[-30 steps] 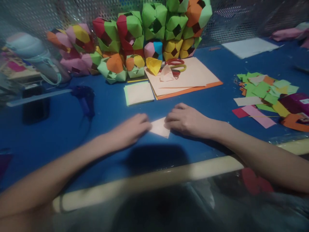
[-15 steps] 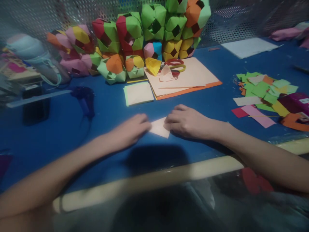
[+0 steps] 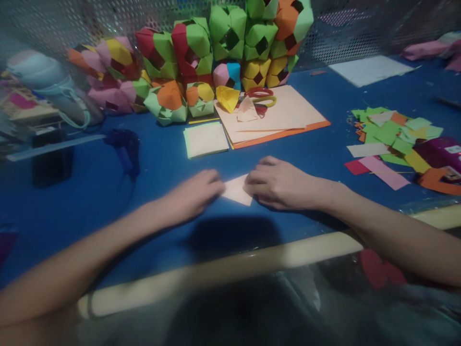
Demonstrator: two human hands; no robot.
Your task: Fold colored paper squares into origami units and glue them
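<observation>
Item: folded pale paper [image 3: 236, 190], flat on the blue table [image 3: 162, 163], near-centre. The left hand [image 3: 192, 194] has fingers together, tips pressing its left edge. The right hand [image 3: 279, 182] has fingers curled on the right edge; pinch or press unclear. Judged light, thin, easily creased; hold by the edges. Free corner points near-right; long axis roughly left-right.

Dim, soft focus, warped edges

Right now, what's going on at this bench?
A person has both hands on a small pale paper piece lying on the blue table: left hand at its left edge, right hand at its right. Pinching or pressing, too blurred to tell. Behind sit stacked folded paper balls, scissors on pale sheets; coloured scraps lie right.
</observation>
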